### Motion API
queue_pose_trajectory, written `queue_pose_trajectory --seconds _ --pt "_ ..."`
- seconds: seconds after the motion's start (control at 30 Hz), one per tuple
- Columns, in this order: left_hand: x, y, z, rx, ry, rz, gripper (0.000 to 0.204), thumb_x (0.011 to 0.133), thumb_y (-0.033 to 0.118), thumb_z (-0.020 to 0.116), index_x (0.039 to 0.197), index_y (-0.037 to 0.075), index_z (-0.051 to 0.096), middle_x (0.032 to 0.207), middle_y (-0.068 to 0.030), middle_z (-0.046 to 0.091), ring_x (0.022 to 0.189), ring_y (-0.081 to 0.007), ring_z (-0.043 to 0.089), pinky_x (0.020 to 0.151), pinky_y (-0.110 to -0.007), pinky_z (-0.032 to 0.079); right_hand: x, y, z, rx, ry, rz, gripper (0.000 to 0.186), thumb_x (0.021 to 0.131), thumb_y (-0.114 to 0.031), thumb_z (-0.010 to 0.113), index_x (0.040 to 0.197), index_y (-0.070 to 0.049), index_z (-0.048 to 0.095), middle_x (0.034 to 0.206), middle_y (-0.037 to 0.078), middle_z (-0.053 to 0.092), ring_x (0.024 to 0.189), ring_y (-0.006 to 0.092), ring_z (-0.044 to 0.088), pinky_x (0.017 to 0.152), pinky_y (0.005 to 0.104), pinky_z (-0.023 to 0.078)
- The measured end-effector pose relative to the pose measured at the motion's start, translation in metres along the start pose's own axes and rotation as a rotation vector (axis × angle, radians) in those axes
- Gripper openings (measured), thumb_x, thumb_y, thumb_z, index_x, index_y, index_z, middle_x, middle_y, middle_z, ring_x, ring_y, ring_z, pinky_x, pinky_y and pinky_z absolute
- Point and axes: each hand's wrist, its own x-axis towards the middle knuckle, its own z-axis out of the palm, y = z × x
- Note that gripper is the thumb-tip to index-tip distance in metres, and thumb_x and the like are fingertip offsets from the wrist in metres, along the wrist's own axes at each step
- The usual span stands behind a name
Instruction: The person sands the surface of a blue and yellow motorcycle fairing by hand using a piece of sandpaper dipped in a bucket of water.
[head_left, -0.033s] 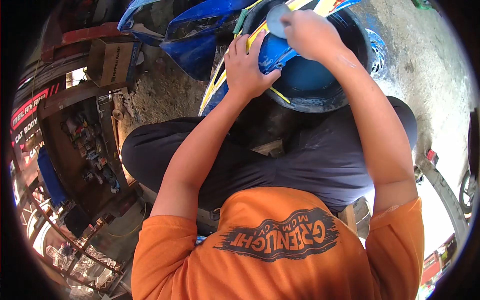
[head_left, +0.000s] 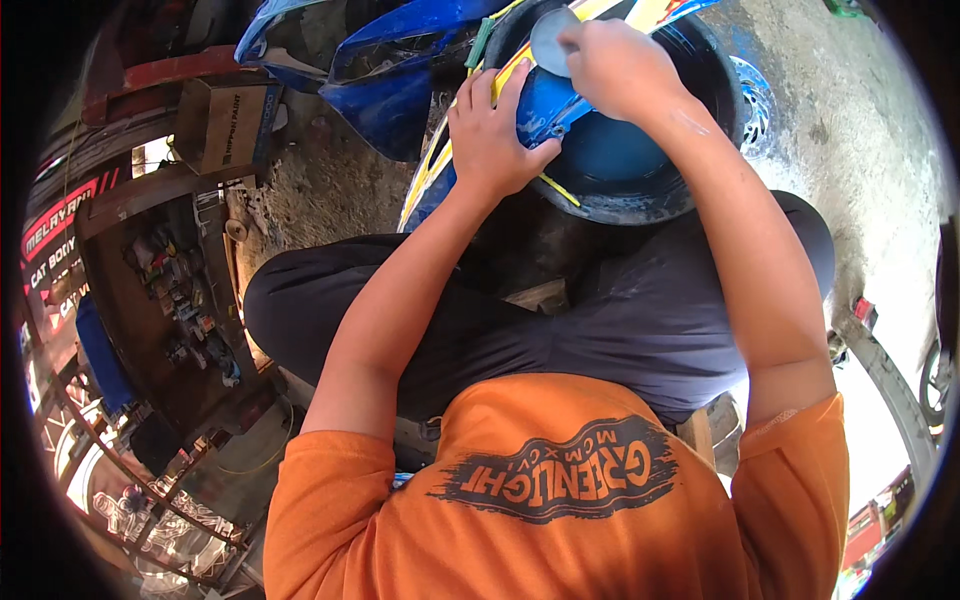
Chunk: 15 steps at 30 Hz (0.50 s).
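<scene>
Over a round black tub [head_left: 640,212], likely for drips, a blue-and-yellow panel [head_left: 542,108] is steadied by the spread left hand [head_left: 492,138], a grey-blue disc [head_left: 549,42] pinched in the right hand [head_left: 622,70].

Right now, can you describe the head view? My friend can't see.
The right hand holds a round gray pad against a blue and yellow panel over a black tub; the left hand rests on the panel. Below are an orange shirt and dark pants.
</scene>
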Motion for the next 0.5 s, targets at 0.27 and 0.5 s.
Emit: queue_pose_trajectory --seconds 0.27,0.5 --pt "0.0 0.001 0.0 0.018 0.016 0.025 0.099 0.062 0.042 0.085 0.151 0.017 0.049 0.14 -0.0195 0.05 0.133 -0.0414 0.046 0.106 -0.054 0.041 0.003 0.004 0.005 -0.033 -0.015 0.031 0.025 0.088 -0.013 0.062 0.107 -0.006 0.074 0.106 0.024 0.074 0.1 0.0408 0.073 0.088 0.0474 0.059" --pt "-0.001 0.0 0.0 0.041 0.043 0.047 0.099 0.063 0.04 0.085 0.152 0.016 0.047 0.138 -0.0185 0.051 0.13 -0.041 0.048 0.105 -0.054 0.043 0.011 0.013 0.0 -0.055 0.094 0.116 0.021 0.089 -0.017 0.059 0.092 -0.001 0.072 0.086 0.025 0.072 0.082 0.0431 0.072 0.073 0.0515 0.059"
